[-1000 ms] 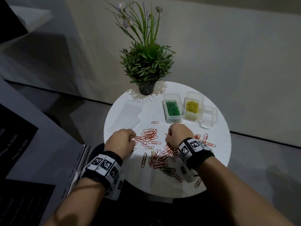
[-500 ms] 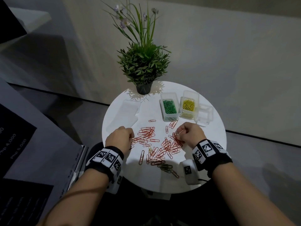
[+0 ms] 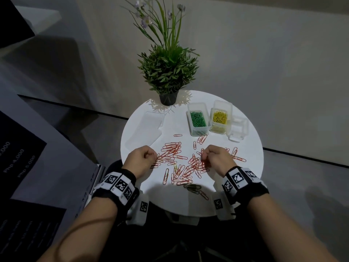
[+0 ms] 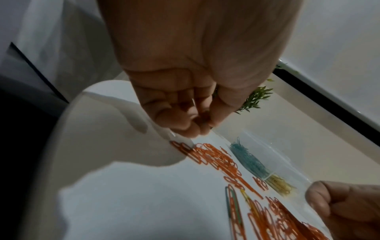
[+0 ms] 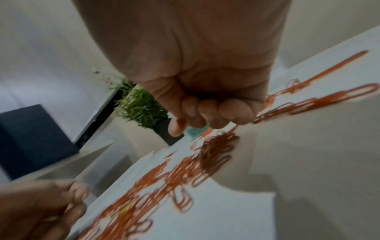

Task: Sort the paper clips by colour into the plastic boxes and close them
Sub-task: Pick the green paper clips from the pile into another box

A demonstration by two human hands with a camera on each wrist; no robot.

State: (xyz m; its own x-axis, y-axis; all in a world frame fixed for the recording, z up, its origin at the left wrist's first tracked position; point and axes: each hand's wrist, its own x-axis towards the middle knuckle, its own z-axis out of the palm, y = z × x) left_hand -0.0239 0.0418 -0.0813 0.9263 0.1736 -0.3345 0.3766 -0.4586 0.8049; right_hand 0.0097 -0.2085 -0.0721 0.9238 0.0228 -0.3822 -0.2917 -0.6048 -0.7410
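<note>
Red paper clips [image 3: 190, 167] lie scattered over the middle of the round white table [image 3: 253, 173]. A few dark green clips [image 3: 192, 187] sit near the front edge, and a yellow one [image 4: 245, 194] lies among the red. At the back stand open clear boxes: one with green clips [image 3: 198, 120], one with yellow clips [image 3: 220, 118], one empty [image 3: 238, 129]. My left hand [image 3: 151, 157] is curled at the pile's left edge, fingertips [image 4: 197, 128] pinched together on red clips. My right hand [image 3: 204, 157] is curled over the pile's right side, thumb and fingers pinching down among red clips [image 5: 218, 146].
Clear lids [image 3: 147, 127] lie flat on the table's left part. A potted green plant [image 3: 168, 72] stands at the back edge, left of the boxes. Dark boards and a grey floor surround the small table; a wall rises behind it.
My right hand has come back from near the boxes, swung right, then moved left onto the red pile. My left hand has stayed at the pile's left edge.
</note>
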